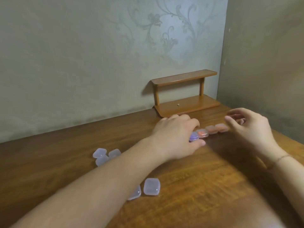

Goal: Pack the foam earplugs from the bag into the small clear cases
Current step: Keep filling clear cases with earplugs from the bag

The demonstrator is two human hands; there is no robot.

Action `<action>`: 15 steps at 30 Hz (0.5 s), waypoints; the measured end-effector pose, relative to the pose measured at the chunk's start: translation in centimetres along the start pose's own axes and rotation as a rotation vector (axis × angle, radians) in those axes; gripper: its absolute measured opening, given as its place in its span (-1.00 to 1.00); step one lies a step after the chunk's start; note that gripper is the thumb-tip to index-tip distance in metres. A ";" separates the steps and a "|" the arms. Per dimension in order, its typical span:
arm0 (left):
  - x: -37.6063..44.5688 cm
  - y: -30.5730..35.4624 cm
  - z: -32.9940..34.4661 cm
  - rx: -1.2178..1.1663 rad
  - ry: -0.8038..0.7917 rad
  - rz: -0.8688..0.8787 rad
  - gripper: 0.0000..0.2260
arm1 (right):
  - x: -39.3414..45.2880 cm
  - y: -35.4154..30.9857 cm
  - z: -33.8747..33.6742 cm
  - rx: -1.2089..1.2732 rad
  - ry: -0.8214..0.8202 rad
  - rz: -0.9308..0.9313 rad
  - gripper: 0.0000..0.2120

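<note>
Left hand [178,134] pinches the purple-filled case [194,136] at the left end of a row of filled cases [212,130] running left-right far on the worktop [205,178]; right hand [250,129] hovers loosely curled, holding nothing, over the right end; empty cases [151,186] lie near-left, closer to the left hand; bag not visible.
</note>
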State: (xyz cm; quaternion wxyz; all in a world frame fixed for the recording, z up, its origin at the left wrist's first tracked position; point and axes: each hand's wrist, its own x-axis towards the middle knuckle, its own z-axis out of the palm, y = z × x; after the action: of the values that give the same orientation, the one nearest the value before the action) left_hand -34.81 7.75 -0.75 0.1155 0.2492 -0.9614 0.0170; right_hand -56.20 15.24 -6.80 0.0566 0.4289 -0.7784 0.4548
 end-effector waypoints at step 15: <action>-24.9 -12.3 -1.7 -0.186 -0.224 -0.302 0.14 | -12.5 -14.8 5.4 -0.304 -0.727 -0.807 -0.52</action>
State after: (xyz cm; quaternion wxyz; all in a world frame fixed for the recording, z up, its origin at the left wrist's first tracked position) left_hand -7.41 8.98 -5.13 0.0318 0.3793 -0.9173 -0.1169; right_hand -36.10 15.61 -6.12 0.0153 0.8087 -0.5790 0.1027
